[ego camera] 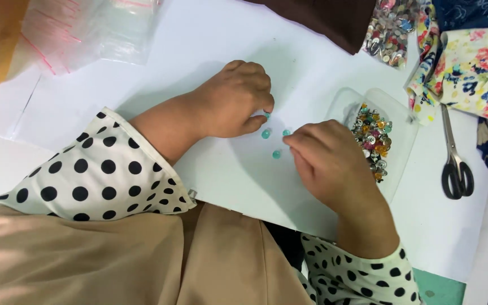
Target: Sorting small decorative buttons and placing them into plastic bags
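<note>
Two hands worked over small teal beads at the frame's centre.

The left hand (235, 99) curled, thumb and fingertips apparently pinching one teal bead (267, 115) (mostly hidden). Three more teal beads (266, 134) lay on the white sheet (210, 39) between the hands, one touching the right hand (326, 161)'s bunched fingertips. A clear tray (397, 141) of mixed buttons sat right.

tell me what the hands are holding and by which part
The left hand pinches a small teal bead at its fingertips; whether the right hand holds one cannot be told.
</note>
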